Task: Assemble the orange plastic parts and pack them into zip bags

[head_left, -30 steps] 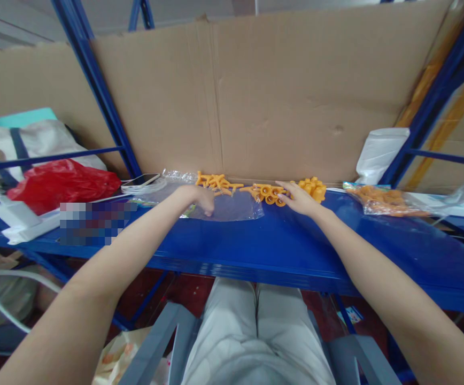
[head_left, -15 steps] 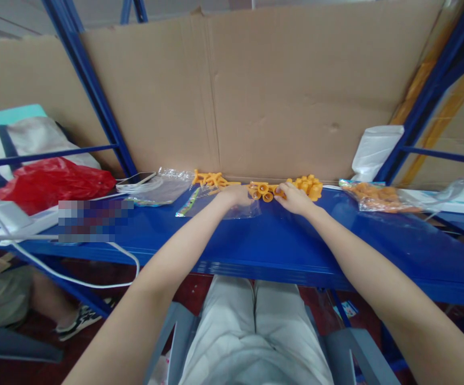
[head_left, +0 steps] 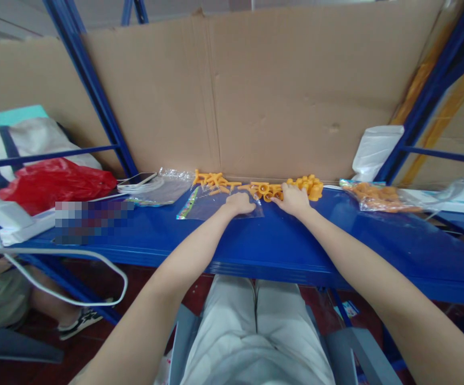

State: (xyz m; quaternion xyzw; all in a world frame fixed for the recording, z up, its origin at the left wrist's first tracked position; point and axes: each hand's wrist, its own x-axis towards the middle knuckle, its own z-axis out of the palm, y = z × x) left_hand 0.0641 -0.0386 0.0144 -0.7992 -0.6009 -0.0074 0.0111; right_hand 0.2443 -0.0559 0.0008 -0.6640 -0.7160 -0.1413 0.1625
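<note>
I curl my left hand [head_left: 240,203] over the bag [head_left: 207,207], grip unclear; right hand [head_left: 295,200] spread open on cups [head_left: 264,191] near the desk's [head_left: 272,240] back edge.

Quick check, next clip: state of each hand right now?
Left hand: fingers curled over the clear bag; whether it grips anything can't be told.
Right hand: open, thumb spread, at the orange pieces.
</note>
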